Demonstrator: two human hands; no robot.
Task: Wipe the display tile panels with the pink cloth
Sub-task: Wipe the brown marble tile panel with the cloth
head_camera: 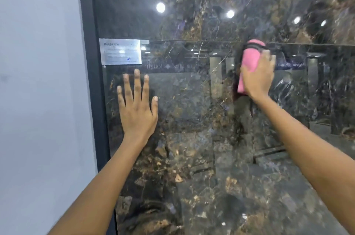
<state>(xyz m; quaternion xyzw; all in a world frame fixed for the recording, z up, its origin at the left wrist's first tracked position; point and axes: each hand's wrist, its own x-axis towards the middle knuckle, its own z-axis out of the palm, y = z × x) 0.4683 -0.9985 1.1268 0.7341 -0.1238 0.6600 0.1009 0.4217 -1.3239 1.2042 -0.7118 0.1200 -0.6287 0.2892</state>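
Your left hand [137, 112] is flat on the lower tile panel [192, 148] near its left edge, fingers spread wide, good brace. Your right hand [258, 77] presses the folded pink cloth [249, 60] just under the top seam, so use overlapping passes, steady pressure.

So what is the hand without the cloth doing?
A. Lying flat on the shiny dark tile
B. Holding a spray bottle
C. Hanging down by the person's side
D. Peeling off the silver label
A: the left hand lies flat, fingers straight and spread, on the tile panel, below the silver label.
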